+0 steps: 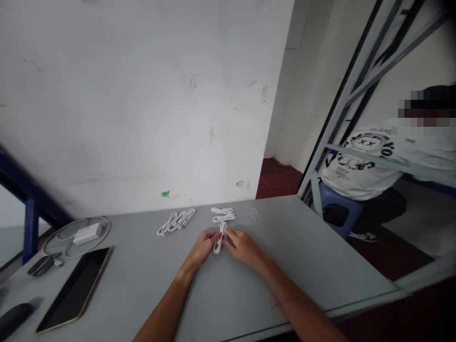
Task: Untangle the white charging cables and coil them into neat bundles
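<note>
Left hand (205,245) and right hand (243,243) are pinching a white cable bundle (220,239) at its waist near the table's (142,270) back edge, fingers (231,234) nearly closed on it, probably stopping the loops springing out. Other bundles (185,219) are lying closer to that edge (thin white strands (255,216) too, toward the back right corner), presumably for easy reach.

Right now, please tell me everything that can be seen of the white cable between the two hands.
The white cable is thin and plastic-looking, bundled narrow at the middle with a loop at each end, pointing roughly away from the camera. The left hand grips its middle; the right hand is at its other side. Whether it touches the grey table is unclear.
</note>
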The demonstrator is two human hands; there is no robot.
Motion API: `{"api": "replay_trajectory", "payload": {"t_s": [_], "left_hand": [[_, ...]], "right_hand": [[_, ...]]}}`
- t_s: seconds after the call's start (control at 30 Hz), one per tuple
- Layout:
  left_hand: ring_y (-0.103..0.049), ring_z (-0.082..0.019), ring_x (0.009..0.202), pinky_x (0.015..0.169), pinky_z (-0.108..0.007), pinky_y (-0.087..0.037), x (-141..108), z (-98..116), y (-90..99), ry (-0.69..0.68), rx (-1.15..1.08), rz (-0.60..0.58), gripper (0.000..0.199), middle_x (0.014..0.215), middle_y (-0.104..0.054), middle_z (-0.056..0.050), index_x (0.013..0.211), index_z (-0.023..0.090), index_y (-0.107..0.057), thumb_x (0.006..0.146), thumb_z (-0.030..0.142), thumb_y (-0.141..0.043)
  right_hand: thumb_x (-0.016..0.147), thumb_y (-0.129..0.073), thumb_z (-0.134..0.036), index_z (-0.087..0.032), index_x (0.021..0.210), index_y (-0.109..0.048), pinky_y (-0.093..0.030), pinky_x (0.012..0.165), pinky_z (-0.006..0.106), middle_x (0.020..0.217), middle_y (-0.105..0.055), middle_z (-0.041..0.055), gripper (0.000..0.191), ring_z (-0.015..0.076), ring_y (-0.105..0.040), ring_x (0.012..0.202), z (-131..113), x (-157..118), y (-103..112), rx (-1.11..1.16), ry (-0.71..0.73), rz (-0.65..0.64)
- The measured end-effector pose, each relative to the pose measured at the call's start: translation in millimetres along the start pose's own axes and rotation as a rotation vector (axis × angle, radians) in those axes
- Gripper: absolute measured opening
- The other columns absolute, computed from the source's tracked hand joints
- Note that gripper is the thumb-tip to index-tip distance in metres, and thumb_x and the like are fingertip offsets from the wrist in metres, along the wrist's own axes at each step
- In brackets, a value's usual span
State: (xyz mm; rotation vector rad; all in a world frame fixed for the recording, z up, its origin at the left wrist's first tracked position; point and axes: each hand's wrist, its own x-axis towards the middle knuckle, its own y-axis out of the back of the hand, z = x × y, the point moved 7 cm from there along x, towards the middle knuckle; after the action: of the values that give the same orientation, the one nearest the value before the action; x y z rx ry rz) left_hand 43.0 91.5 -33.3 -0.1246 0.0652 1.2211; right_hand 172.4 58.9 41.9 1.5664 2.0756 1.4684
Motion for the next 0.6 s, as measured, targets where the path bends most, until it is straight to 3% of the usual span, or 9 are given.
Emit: {"api": "replay_trajectory", "payload": {"t_s": [0.2, 0.43, 0.6], "left_hand": [[-0.042, -0.011, 0.056, 0.056, -0.026, -0.029, -4, 7, -2.8, -0.019, 0.023, -0.005, 0.044, 0.061, -0.059, -0.001, 0.067, 0.014, -0.071, 0.08, 0.057, -0.075], [-0.044, -0.012, 0.052, 0.053, -0.027, -0.032, -4, 7, -2.3, -0.046, 0.079, -0.015, 0.047, 0.057, -0.057, 0.0, 0.066, 0.015, -0.069, 0.085, 0.058, -0.07], [-0.048, -0.012, 0.055, 0.056, -0.028, -0.036, -6, 11, -6.0, -0.044, 0.054, -0.03, 0.049, 0.063, -0.062, -0.003, 0.072, 0.013, -0.071, 0.084, 0.061, -0.071]], "right_hand": [[0.087, -0.051, -0.03, -0.025, 0.101, -0.057, -0.047, 0.072, 0.029, 0.091, -0.067, 0.0055, 0.016, 0.0224, -0.064, 0.081, -11, -7, 6, -0.063, 0.072, -0.027], [0.085, -0.057, -0.029, -0.025, 0.09, -0.06, -0.044, 0.065, 0.027, 0.083, -0.068, 0.0054, 0.007, 0.0215, -0.063, 0.074, 0, -3, -5, -0.134, 0.06, 0.018], [0.087, -0.051, -0.029, -0.024, 0.08, -0.061, -0.042, 0.065, 0.026, 0.075, -0.066, 0.0034, 0.013, 0.0187, -0.06, 0.07, 9, -1, -6, 0.055, -0.015, 0.09]]}}
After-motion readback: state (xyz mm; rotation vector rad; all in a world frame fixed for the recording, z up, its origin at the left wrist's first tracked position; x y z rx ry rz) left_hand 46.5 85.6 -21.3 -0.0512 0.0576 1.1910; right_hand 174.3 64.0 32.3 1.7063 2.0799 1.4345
